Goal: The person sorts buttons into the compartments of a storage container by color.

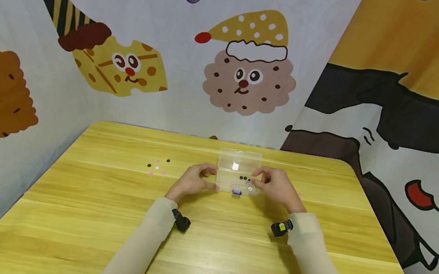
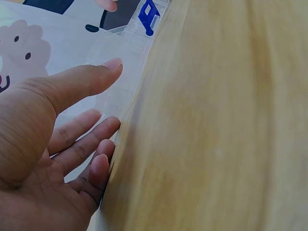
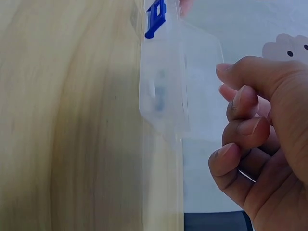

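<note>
Left grip [image 1: 193,181] wide against box [image 1: 224,179]

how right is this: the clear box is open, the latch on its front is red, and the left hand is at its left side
The latch colour is wrong: the latch on the front of the clear box is blue, as the right wrist view shows. The box is open, and the left hand is at its left side.

Right hand [image 3: 284,130] partly beyond the right wrist view's edge
</note>
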